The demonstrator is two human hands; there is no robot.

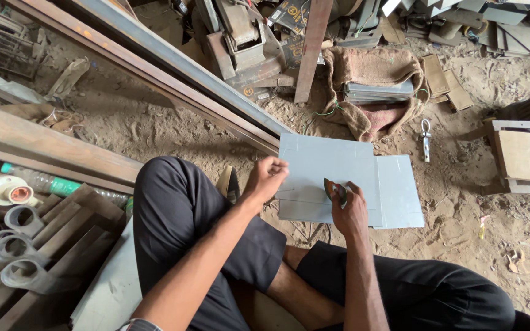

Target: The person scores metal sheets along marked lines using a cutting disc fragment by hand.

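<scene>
Single head-worn view, steeply downward (close) over lap and sandy floor (154,122).

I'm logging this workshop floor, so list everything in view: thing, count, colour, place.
Metal sheets: two, grey, overlapping on the sandy floor before the person.
Small tool: one, dark with orange, on the sheets.
Sack: one, brown, behind the sheets, with a stack of grey plates.
Steel beam: one, grey, diagonal at upper left.
Shackle: one, silver, right of the sack.
Wooden crate: one, pale, at right.
Bottle: one, clear with green label, at left.
Left hand: fist on the sheet edge.
Right hand: grips the tool.
</scene>
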